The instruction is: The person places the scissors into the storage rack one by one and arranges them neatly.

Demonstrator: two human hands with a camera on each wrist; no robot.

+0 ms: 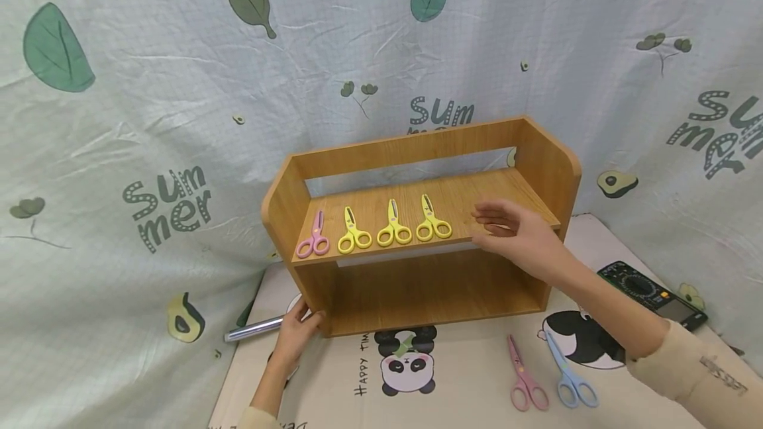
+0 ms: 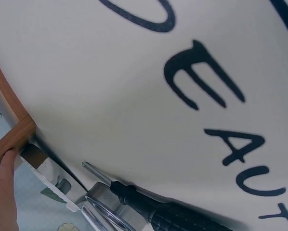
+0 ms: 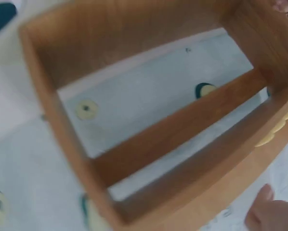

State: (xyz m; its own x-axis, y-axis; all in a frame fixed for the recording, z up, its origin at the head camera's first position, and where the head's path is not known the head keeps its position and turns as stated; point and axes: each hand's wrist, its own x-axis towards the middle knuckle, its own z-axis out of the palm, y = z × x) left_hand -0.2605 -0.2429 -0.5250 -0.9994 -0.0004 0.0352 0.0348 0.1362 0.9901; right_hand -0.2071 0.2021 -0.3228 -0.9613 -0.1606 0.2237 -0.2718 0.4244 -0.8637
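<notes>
A two-tier wooden shelf (image 1: 417,253) stands on the table. Its upper board bears pink scissors (image 1: 314,238) at the left and, in a row beside them, yellow scissors (image 1: 354,234), more yellow scissors (image 1: 393,227) and a third yellow pair (image 1: 432,224). My left hand (image 1: 296,333) grips the lower front corner of the left side panel, thumb and fingers on either side. Over the right front of the upper board hovers my right hand (image 1: 512,234), fingers loosely bent, with nothing in them. Pink-handled scissors (image 1: 524,382) and blue scissors (image 1: 570,379) lie on the table below it.
A black multimeter (image 1: 652,295) lies right of the shelf. Left of it, a silver tube (image 1: 255,329) pokes out; the left wrist view also shows a black-handled tool (image 2: 158,207) beside metal parts. A patterned curtain (image 1: 179,118) hangs behind.
</notes>
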